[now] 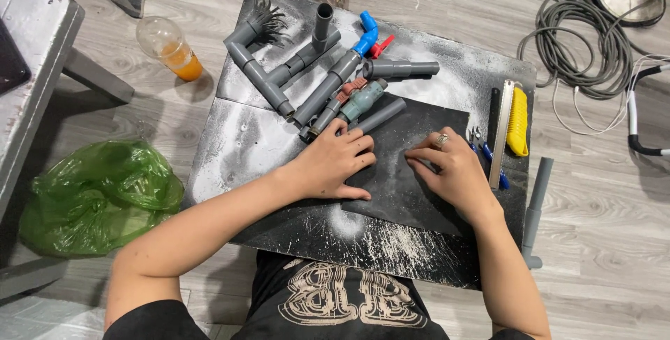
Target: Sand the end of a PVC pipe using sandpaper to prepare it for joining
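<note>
While both hands [391, 162] press it, the black sheet [412, 193] lies flat.

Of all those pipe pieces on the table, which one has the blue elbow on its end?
The long grey pipe running diagonally through the middle of the pile. Its upper end carries the blue elbow; the other pieces have only grey fittings.

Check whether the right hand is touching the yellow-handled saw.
Apart. In the head view the right hand rests flat on the dark sheet, and the blue-handled pliers lie between it and the yellow-handled saw.
</note>
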